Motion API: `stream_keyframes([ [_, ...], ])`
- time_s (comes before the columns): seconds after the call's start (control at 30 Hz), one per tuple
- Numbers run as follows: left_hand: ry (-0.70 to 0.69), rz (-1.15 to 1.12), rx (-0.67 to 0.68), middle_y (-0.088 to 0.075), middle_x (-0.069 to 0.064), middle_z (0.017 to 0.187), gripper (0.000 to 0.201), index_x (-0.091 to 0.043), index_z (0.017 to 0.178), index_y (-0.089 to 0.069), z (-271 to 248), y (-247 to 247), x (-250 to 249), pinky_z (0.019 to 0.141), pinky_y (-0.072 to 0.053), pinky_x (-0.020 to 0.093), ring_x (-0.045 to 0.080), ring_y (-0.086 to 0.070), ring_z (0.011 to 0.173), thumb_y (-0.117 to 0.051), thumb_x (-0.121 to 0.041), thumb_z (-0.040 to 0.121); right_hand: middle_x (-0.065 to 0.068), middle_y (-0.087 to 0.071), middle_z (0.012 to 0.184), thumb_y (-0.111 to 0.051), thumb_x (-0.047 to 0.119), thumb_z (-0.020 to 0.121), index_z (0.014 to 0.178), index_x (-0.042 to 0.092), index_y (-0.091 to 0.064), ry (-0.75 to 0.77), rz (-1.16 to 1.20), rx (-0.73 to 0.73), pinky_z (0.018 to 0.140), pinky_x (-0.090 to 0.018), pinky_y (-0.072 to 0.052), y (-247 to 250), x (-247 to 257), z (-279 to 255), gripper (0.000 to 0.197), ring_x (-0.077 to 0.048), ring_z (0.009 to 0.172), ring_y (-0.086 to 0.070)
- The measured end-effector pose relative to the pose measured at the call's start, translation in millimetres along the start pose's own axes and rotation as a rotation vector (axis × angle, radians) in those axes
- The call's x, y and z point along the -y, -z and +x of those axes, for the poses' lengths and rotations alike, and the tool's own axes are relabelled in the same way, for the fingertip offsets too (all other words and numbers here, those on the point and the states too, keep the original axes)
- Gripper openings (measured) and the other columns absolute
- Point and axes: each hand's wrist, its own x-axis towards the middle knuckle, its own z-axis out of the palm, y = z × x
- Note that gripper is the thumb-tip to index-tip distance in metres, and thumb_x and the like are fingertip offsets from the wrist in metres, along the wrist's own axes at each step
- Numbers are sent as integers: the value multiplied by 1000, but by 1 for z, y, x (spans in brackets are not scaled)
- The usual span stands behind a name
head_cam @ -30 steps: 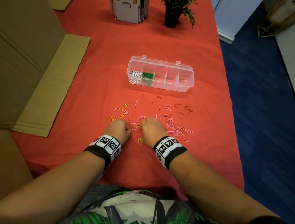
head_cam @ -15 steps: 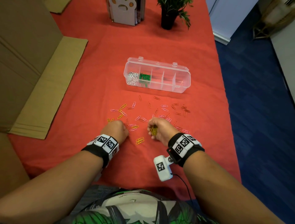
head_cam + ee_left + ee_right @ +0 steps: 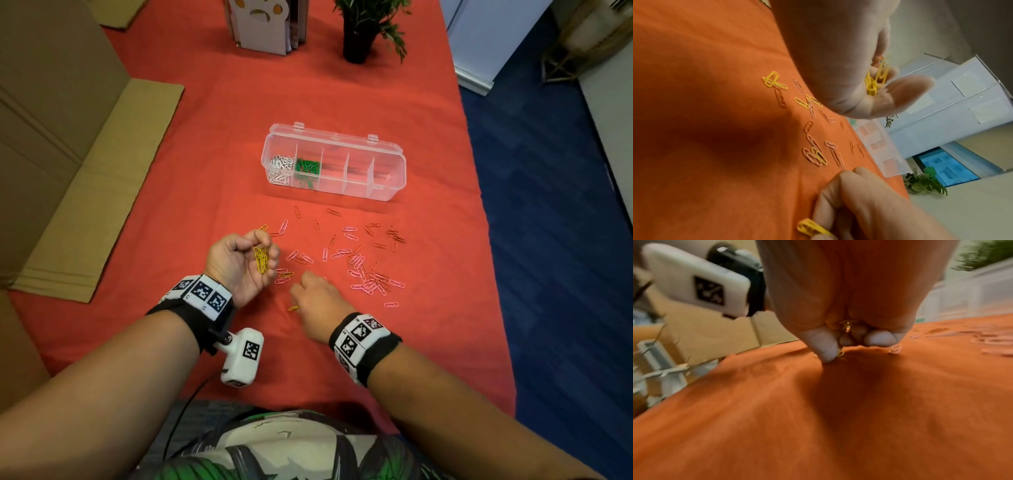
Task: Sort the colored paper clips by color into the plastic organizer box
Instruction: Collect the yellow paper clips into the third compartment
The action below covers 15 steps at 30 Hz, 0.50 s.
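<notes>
My left hand point(image 3: 263, 255) is turned palm up over the red cloth and grips a bunch of yellow paper clips point(image 3: 261, 259); the left wrist view shows the bunch point(image 3: 874, 82) between its thumb and fingers. My right hand point(image 3: 310, 293) is knuckles up on the cloth, fingers curled, pinching a yellow clip point(image 3: 840, 353) under the thumb point(image 3: 825, 347). The clear organizer box point(image 3: 390, 185) lies open further back, with white clips point(image 3: 281, 168) in its leftmost compartment and green clips point(image 3: 307, 168) beside them. Pink, red and yellow clips point(image 3: 363, 270) lie scattered between box and hands.
Flattened cardboard point(image 3: 99, 185) lies along the left side of the table. A potted plant point(image 3: 358, 31) and a card holder point(image 3: 267, 24) stand at the far end. The cloth's right edge point(image 3: 479, 205) drops to blue floor.
My left hand has turned palm up and now holds the yellow bunch. My right hand, which showed yellow clips half a second ago, has turned down onto the cloth near the front.
</notes>
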Motion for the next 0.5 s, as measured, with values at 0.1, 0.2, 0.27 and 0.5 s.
stream_keyframes([
  [0.1,6,172,-251,-46,1,53,21,-14,69,-55,13,1,1,38,-34,13,10,-42,39,-36,-14,76,-16,-46,111,-40,2,85,107,4,-50,65,-57,8,83,-43,-41,0,1,-3,24,-34,103,-47],
  [0.2,-104,745,-592,-43,1,54,18,-17,65,-55,25,7,-1,45,-31,21,17,-41,43,-52,-29,79,-16,-51,110,-46,0,85,107,5,-54,46,87,113,82,-38,-43,6,-3,2,24,-33,101,-52],
  [0.27,-191,1127,-781,-56,1,65,12,-18,72,-61,23,15,-2,61,-40,26,24,-54,64,-62,-29,77,-9,-57,98,-52,6,86,97,13,-57,-86,369,116,78,-32,-44,10,-10,9,14,-27,92,-56],
  [0.5,-226,1569,-755,-69,11,106,29,-12,105,-65,17,38,4,87,-47,33,29,-62,102,-68,-26,79,4,-44,69,-41,0,89,81,23,-58,-407,1284,32,47,-20,-28,38,-34,26,30,-7,54,-36],
])
